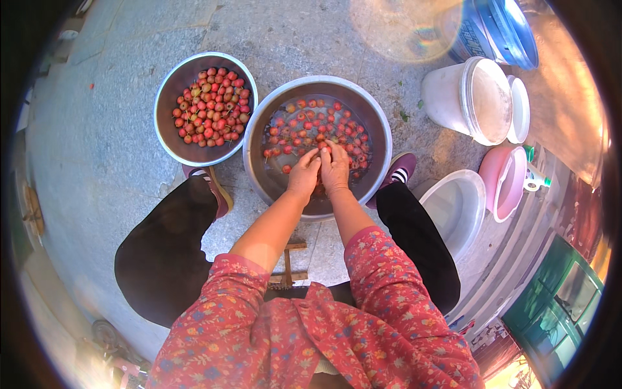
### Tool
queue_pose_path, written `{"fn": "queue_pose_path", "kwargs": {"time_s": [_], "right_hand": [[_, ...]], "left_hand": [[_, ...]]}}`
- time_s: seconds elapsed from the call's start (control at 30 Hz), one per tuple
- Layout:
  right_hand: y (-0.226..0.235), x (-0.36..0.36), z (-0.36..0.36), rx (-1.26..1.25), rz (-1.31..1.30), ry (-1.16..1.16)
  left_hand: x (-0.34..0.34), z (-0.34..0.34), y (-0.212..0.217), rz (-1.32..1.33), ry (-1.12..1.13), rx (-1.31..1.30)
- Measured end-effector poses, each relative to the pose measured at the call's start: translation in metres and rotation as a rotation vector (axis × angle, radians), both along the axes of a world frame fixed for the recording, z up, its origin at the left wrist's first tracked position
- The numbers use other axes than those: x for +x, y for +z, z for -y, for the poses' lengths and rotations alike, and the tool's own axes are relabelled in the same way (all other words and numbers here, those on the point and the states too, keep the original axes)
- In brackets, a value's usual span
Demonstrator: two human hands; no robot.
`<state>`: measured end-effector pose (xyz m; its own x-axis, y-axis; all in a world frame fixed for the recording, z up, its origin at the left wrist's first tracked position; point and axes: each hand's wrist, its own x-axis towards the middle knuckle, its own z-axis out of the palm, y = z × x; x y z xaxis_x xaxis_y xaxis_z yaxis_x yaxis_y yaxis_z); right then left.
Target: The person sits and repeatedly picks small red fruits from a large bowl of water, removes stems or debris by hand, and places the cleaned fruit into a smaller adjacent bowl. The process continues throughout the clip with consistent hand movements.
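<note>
Between my legs stands a wide metal basin (pixel 259 170) of water, with many small red hawthorn fruits (pixel 304 123) floating in it. My left hand (pixel 304 175) and my right hand (pixel 335 168) meet above its middle, fingers bent and closed together around a hawthorn fruit (pixel 324 146). Parts of that fruit and the fingertips are hidden by the hands. More fruits float just beyond and to the right of the hands. To the left, a second metal basin (pixel 170 97) holds a pile of red hawthorn fruits, some brownish, with no hand near it.
At the right stand a white bucket (pixel 447 97), a blue bucket (pixel 499 32), a pink basin (pixel 495 170) and a large pale basin (pixel 478 201). My shoes (pixel 396 174) flank the water basin. Part of a wooden stool (pixel 288 275) shows beneath me. The ground is grey concrete.
</note>
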<state>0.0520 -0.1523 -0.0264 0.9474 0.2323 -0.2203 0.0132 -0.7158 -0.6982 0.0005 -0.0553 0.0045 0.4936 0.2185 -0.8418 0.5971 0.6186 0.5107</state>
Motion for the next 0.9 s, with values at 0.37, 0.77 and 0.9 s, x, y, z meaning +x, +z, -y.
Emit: {"fn": "queue_pose_path", "kwargs": {"time_s": [0.37, 0.77, 0.9], "right_hand": [[-0.036, 0.01, -0.016, -0.067, -0.113, -0.063], [-0.007, -0.015, -0.033, 0.162, -0.212, -0.047], [0.01, 0.0, -0.03, 0.017, -0.3, -0.223]], "left_hand": [[0.009, -0.043, -0.049, 0.029, -0.18, 0.46], [-0.008, -0.003, -0.03, 0.106, 0.574, -0.603], [0.003, 0.007, 0.001, -0.033, 0.444, -0.378]]}}
